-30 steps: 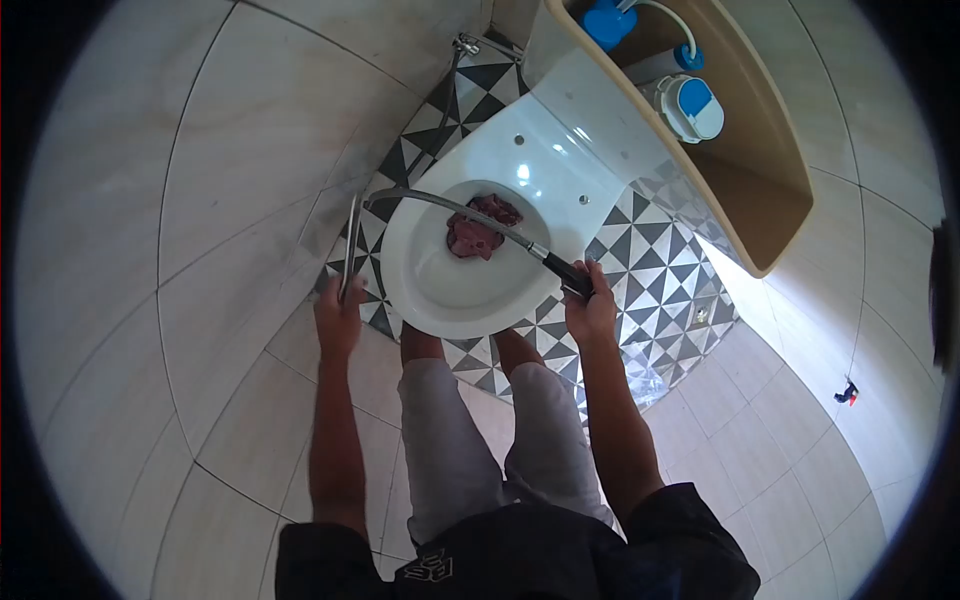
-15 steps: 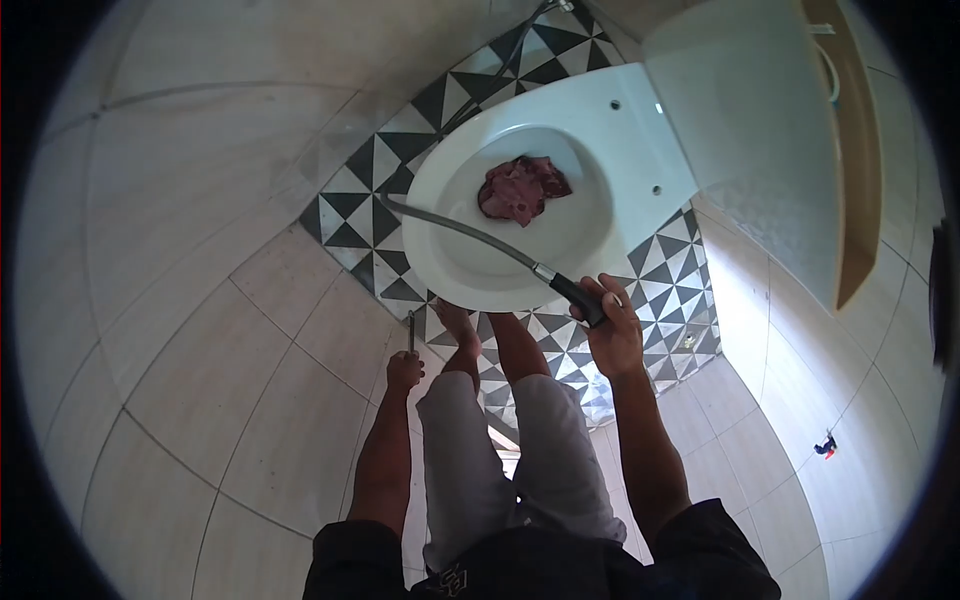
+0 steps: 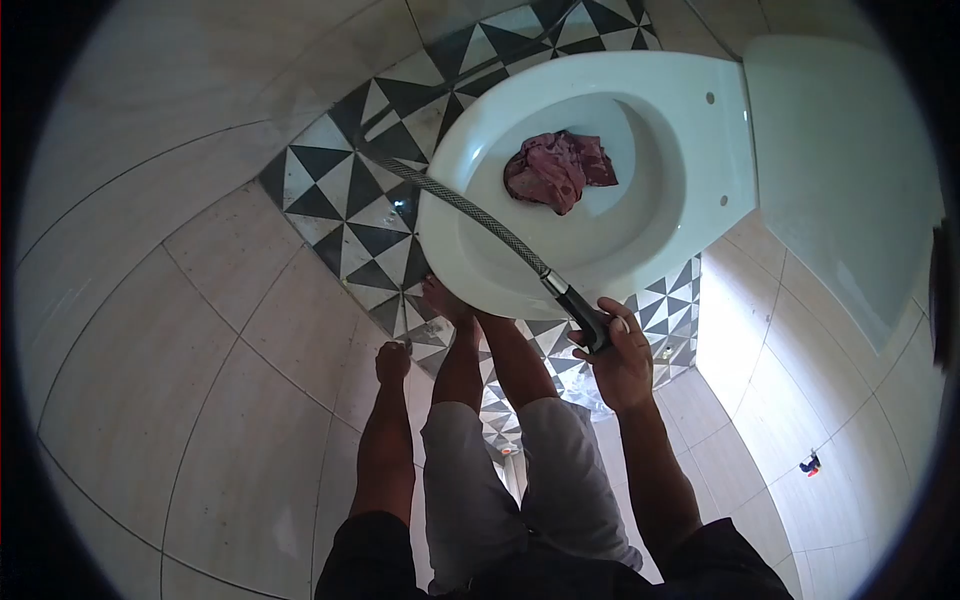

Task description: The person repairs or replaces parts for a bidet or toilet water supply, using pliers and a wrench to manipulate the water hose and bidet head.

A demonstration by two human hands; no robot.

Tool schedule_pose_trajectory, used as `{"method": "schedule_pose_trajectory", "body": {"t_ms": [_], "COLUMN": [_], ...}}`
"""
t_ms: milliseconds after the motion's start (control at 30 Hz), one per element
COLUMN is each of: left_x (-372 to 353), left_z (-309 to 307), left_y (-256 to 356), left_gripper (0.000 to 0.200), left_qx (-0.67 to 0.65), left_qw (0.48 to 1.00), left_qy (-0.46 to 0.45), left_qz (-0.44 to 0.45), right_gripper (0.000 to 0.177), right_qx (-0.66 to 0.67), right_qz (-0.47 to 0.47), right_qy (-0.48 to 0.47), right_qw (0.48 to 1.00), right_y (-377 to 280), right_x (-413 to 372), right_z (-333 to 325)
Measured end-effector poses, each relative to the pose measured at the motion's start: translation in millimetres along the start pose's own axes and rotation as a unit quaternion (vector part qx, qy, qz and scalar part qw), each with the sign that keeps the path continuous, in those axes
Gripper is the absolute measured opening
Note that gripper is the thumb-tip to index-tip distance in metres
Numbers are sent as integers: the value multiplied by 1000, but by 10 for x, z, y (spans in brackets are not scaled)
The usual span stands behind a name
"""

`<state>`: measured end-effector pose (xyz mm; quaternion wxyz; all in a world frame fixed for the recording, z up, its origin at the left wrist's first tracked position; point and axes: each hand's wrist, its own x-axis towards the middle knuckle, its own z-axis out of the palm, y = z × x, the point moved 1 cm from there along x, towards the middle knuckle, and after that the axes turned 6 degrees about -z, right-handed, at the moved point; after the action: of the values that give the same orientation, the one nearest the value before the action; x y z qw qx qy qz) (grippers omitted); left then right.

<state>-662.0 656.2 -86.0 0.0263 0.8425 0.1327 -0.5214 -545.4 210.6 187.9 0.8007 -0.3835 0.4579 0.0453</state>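
Observation:
My right hand (image 3: pixel 622 362) is wrapped round the black handle of a bidet sprayer (image 3: pixel 583 318), beside the near rim of a white toilet bowl (image 3: pixel 445 240). From the sprayer's metal collar a braided grey hose (image 3: pixel 470 208) arches left across the bowl and past its rim. A crumpled, wet-looking dark red cloth (image 3: pixel 552 175) lies inside the bowl. On the left, low near the tiled wall, my left hand (image 3: pixel 393 362) is closed. What it grips, if anything, is too small to make out.
Black-and-white patterned floor tiles (image 3: pixel 350 190) surround the toilet. A tall pale panel (image 3: pixel 840 180) stands at the bowl's right end. Beige wall tiles (image 3: pixel 230 400) rise at left, and a small dark and red item (image 3: pixel 811 463) sits at far right. My bare feet stand against the bowl.
The view has shifted, so the toilet and cloth appear farther right and larger. My right hand keeps the sprayer. The thin grey rod seen at my left hand is no longer visible.

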Motion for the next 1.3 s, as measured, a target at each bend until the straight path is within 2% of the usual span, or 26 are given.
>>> {"method": "schedule_pose_trajectory", "body": {"t_ms": [33, 100, 133, 200, 233, 300, 367, 433, 500, 567, 633, 667, 700, 767, 833, 867, 900, 967, 1033, 1067, 1100, 1133, 1167, 1200, 1267, 1300], "left_x": [-83, -256, -205, 61, -158, -697, -1205, -1691, -1995, -2029, -1961, -2002, -1946, -1767, -1693, -1694, -1673, -1625, -1516, -1460, -1448, -1425, -1353, -1288, -1217, -1258], "left_z": [-53, -216, -173, -65, -425, -1340, -2012, -2515, -2646, -2659, -2590, -2682, -2640, -2543, -2615, -2662, -2711, -2736, -2722, -2681, -2623, -2604, -2507, -2372, -2163, -2238], "left_y": [-2, 16, -69, -228, 46, 732, 1353, 1874, 2289, 2477, 2547, 2607, 2614, 2525, 2543, 2561, 2588, 2641, 2632, 2636, 2628, 2599, 2609, 2605, 2485, 2425], "left_gripper": [33, 30, 30, 29, 30, 31, 29, 28, 34, 39, 41, 31, 31, 34, 40, 41, 41, 42, 43, 44, 46, 46, 46, 46, 46, 46], "left_qx": [0, -88, -91, -231, -330, -522, -629, -706, -724, -739, -800, -820, -825, -876, -895, -901, -906, -917, -926, -924, -923, -921, -934, -937, -807, -801], "left_qw": [1000, 987, 986, 966, 941, 850, 772, 688, 665, 641, 561, 547, 539, 457, 428, 421, 414, 392, 371, 376, 377, 377, 347, 341, 544, 566], "left_qy": [7, 114, 127, 52, 5, -68, -83, -150, -156, -167, -174, -155, -155, -146, -113, -97, -80, -58, -29, -16, 3, 11, 42, 62, 220, 187], "left_qz": [3, -65, -56, 103, 78, 9, 37, 72, 100, 126, 117, 66, 66, 39, 54, 44, 39, 54, 67, 73, 71, 95, 73, 49, 65, 50], "right_gripper": [44, 44, 44, 45, 45, 42, 37, 37, 36, 39, 38, 36, 34, 27, 24, 26, 32, 42, 34, 34, 33, 36, 40, 44, 39, 36], "right_qx": [9, 9, 5, 15, 18, 20, -11, -32, -39, -120, -298, -430, -554, -543, -559, -523, -539, -626, -712, -746, -758, -799, -836, -866, -757, -691], "right_qz": [4, 5, 12, 24, 27, 52, 73, 69, 78, 39, 28, -37, -100, -240, -314, -376, -427, -468, -486, -308, -114, -146, -179, -211, -151, -120], "right_qy": [8, 6, 8, 5, 0, -17, 1, -22, -75, -169, -251, -231, -209, -127, -2, 15, -12, 22, -28, 7, 37, 33, 34, 41, 26, 32], "right_qw": [1000, 1000, 1000, 1000, 999, 998, 997, 997, 993, 978, 921, 872, 800, 794, 767, 764, 726, 624, 507, 591, 641, 583, 518, 451, 635, 712], "right_y": [5, 9, -9, -16, 9, 109, 114, 35, 174, 98, -194, -508, -839, -1325, -1757, -1978, -2192, -2461, -2507, -2552, -2580, -2579, -2577, -2572, -2665, -2721], "right_x": [-23, -94, -124, -193, -228, -284, -379, -460, -482, -367, -71, 82, 295, 1071, 2090, 2453, 2937, 3788, 5050, 5218, 5392, 5709, 6023, 6320, 6302, 6268], "right_z": [41, 75, 104, 197, 219, 252, 413, 656, 667, 699, 674, 792, 908, 944, 981, 1162, 1179, 1271, 789, 848, 904, 722, 534, 347, 379, 411]}}
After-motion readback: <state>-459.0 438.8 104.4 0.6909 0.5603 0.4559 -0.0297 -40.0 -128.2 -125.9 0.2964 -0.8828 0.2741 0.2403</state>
